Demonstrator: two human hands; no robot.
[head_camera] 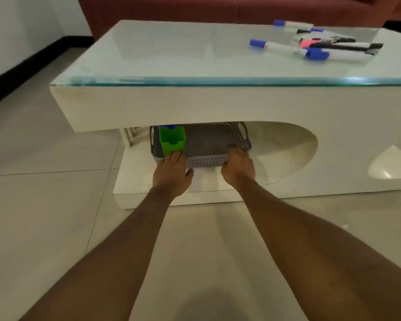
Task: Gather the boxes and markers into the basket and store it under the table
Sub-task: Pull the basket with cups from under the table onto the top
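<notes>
Left hand (171, 173) and right hand (238, 167) grip one grey basket (208, 161), one green box (172, 140) inside, about seven markers (280, 47)

Both hands (171, 169) (237, 166) grip the basket (206, 160) under the table (195, 105).

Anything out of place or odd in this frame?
Yes. The markers lie scattered on the table, while the basket sits underneath, gripped by left hand and right hand, with only a green box clearly inside.
</notes>
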